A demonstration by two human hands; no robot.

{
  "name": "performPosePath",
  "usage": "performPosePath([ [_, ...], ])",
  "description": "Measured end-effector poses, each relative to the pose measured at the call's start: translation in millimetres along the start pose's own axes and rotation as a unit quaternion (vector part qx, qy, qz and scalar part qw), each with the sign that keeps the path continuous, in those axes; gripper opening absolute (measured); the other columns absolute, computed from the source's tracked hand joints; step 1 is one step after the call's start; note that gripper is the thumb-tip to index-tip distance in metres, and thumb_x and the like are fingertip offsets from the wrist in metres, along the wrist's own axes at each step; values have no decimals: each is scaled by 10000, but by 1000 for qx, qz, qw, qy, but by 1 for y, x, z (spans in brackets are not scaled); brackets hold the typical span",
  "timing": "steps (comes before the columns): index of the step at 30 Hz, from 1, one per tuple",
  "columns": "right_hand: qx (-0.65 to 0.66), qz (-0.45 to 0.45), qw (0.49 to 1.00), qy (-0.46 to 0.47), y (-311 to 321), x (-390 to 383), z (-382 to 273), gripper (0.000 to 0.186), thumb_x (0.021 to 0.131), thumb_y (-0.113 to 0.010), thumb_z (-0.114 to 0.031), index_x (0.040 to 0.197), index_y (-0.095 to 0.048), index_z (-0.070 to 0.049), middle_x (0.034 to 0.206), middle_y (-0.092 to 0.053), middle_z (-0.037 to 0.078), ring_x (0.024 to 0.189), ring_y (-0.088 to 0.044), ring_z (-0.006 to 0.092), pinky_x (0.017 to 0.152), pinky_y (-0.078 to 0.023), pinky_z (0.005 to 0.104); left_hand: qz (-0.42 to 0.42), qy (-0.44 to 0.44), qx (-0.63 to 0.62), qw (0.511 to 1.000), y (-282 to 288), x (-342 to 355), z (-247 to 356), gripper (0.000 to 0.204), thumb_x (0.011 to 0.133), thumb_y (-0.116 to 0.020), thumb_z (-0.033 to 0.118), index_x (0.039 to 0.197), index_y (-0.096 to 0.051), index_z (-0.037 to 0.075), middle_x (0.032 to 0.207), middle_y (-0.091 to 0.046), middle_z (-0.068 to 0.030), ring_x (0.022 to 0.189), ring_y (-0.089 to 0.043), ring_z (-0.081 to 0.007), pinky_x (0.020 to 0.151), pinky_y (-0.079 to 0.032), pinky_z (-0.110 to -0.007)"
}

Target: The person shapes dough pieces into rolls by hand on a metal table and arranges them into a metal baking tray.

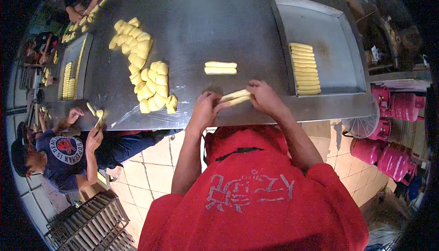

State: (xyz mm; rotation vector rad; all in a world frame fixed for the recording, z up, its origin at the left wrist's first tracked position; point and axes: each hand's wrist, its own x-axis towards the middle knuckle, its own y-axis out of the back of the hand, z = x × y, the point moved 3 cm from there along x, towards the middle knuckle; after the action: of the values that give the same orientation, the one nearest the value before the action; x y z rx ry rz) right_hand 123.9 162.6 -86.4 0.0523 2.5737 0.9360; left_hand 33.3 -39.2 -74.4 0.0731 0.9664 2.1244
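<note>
At the near edge of the dark metal table, my left hand [206,107] and my right hand [264,99] hold a pair of pale yellow dough sticks [236,97] side by side. The left fingers close on one end, the right fingers on the other. Just beyond them, two more dough sticks [220,68] lie together on the tabletop. To the left spreads a heap of cut dough pieces [148,79]. On the right sits a shallow metal tray [350,50], with a column of dough sticks [305,69] along its left wall.
A co-worker in a dark shirt [59,159] handles dough at the table's left end, beside another tray [86,57]. Another person's hands [78,14] work at the far left. Pink gas cylinders [388,155] and a round fan [363,118] stand right; a metal rack [93,223] stands lower left.
</note>
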Motion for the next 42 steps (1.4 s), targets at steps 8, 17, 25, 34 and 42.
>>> performPosePath([
  [8,-167,59,980,91,-13,-8,-15,233,719,-650,-77,931,-564,-35,951,-541,146,998,-530,349,855,-456,459,59,-88,85,991,-15,-1,12,514,696,-800,294,1124,-608,82,1097,-588,-107,1054,-523,-323,878,-412,-421],
  [17,52,53,990,124,23,-8,-19,262,762,-693,-73,1000,-623,11,907,-634,86,799,-622,218,716,-503,335,-75,54,-304,948,8,4,15,376,813,-732,118,1135,-559,29,1015,-619,-85,924,-596,-188,785,-481,-312],
  [25,258,55,964,-23,82,-27,-51,279,842,-687,-68,1103,-658,24,900,-674,64,827,-633,126,715,-543,260,38,62,-552,830,23,3,4,282,878,-691,150,1095,-646,-25,906,-665,-55,847,-613,-107,753,-515,-250],
  [34,296,144,944,34,102,35,-72,197,874,-662,-59,1058,-618,-5,929,-667,69,838,-653,150,752,-558,283,-18,-23,-482,876,25,-9,13,578,946,-596,351,1418,-411,72,1243,-571,-137,1075,-560,-188,920,-467,-322],
  [42,401,67,911,-67,65,89,-15,569,901,-654,-209,1349,-401,34,1190,-547,157,900,-645,218,794,-543,325,479,196,-79,852,127,-40,-81,390,848,-668,302,1095,-617,4,1032,-625,-198,982,-585,-358,885,-458,-431],
])
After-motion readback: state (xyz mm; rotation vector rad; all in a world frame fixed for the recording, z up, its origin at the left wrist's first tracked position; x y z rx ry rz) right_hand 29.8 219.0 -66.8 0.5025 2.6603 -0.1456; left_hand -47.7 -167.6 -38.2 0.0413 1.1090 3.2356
